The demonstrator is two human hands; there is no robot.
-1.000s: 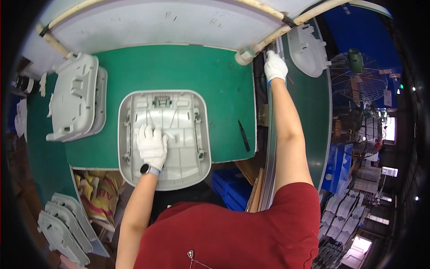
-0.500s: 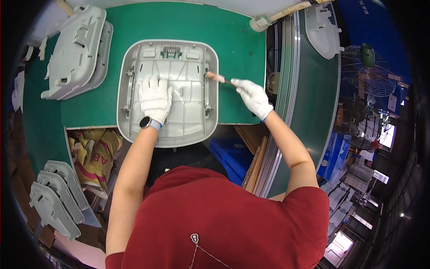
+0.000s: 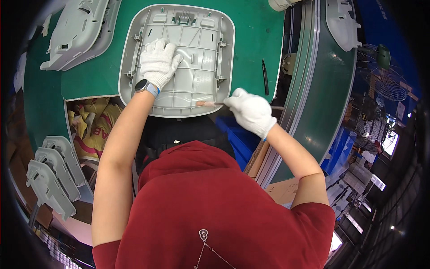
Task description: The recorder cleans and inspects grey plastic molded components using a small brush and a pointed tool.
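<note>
A light grey plastic panel (image 3: 197,80) with rounded corners, ribs and clips on its upper side lies on the green table before me. My left hand (image 3: 159,62), in a white knit glove, rests on the panel's left middle, its fingers spread. My right hand (image 3: 251,111), gloved as well, is closed round a thin stick with a brownish, padded-looking tip (image 3: 206,103). That tip is over the panel's near edge, at the right; whether it touches cannot be told. A slim black pen-like tool (image 3: 265,77) lies on the table right of the panel.
Stacked grey panels (image 3: 78,33) stand at the table's far left. More panels (image 3: 51,177) lean at the lower left, near a yellow sack (image 3: 94,130). Metal rails (image 3: 309,58) run along the right, beside a green surface holding another grey part (image 3: 342,27). Wire fans (image 3: 385,76) stand beyond.
My right hand has drawn the stick from the panel's right side to its near edge. My left hand stays on the panel. The whole view has shifted, and the black tool now shows.
</note>
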